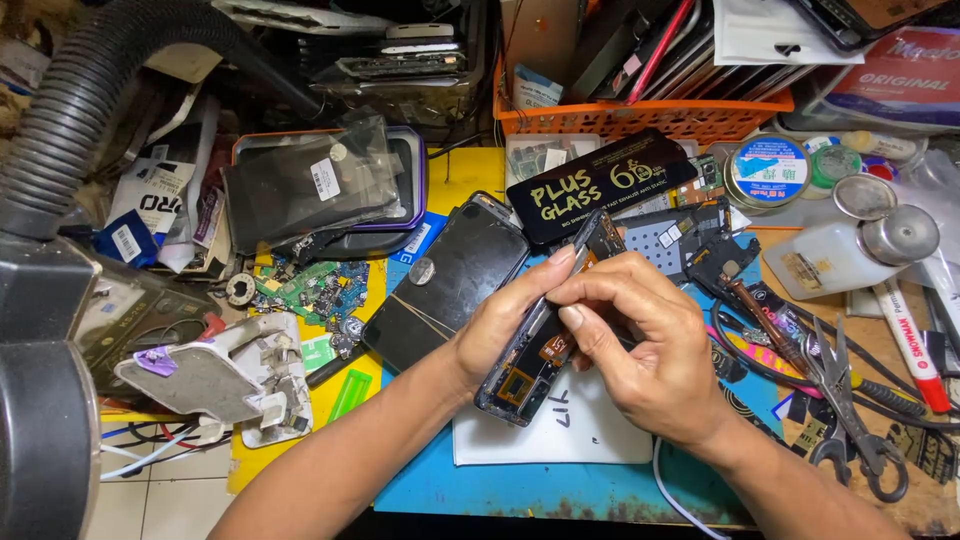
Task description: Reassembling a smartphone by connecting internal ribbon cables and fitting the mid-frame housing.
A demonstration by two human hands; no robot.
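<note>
My left hand (505,320) grips an opened phone frame (528,372), tilted on edge, its inner parts and an orange flex showing. My right hand (650,345) comes from the right, its thumb and fingers pinching at the frame's upper edge, where a thin metal tool (588,240) sticks up. Whether my right hand holds that tool or only the frame, I cannot tell. Under both hands lie a white sheet (580,435) and a blue mat (520,485). A black phone back panel (445,280) lies flat just left of my left hand.
Around the mat: a black glass-protector box (600,185), an orange basket (650,118) of parts behind, a white bottle (835,258), round tins (768,170), scissors (845,400), a marker (910,345), a tray of loose boards (320,290), a grey hose (90,100) and a phone holder (215,380) at left.
</note>
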